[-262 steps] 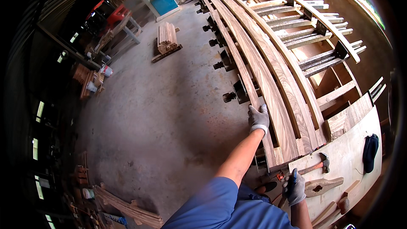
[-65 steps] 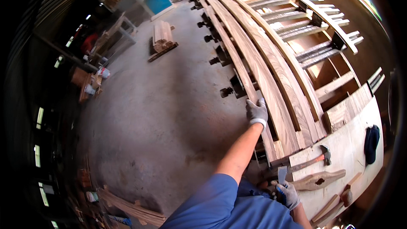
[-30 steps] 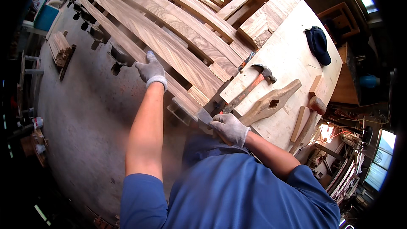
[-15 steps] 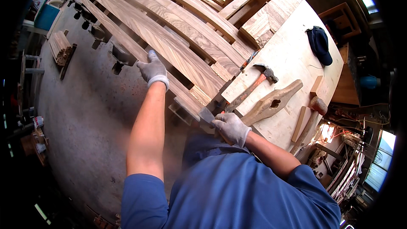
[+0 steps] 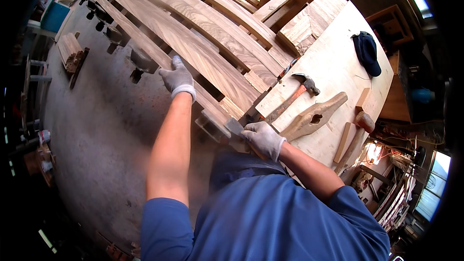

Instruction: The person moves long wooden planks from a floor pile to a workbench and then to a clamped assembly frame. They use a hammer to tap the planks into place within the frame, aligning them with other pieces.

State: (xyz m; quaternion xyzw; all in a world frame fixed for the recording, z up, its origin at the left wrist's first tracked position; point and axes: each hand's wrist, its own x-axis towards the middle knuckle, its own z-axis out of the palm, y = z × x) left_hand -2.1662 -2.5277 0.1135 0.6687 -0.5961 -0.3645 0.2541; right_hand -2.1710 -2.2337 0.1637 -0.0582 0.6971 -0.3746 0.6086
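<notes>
My gloved left hand (image 5: 178, 78) lies flat on the outermost of several long curved wooden planks (image 5: 203, 60), fingers spread over its top. At the near end of that plank, my gloved right hand (image 5: 263, 138) is closed around the handle of a flat metal blade, a chisel (image 5: 235, 126). The blade's tip sits against the plank's end. My blue sleeves and shirt fill the lower part of the view.
A claw hammer (image 5: 292, 97), a shaped wooden piece with a hole (image 5: 314, 116), small wood blocks and a dark cap (image 5: 366, 52) lie on the plywood bench (image 5: 333, 67). Metal clamps (image 5: 137, 61) hang below the planks. On the concrete floor stand stacked boards (image 5: 70, 53) and a blue bin (image 5: 54, 15).
The view has swung down and closer to the plank ends. My left hand has stayed on the outer plank. My right hand came to the plank's end with the chisel and holds there.
</notes>
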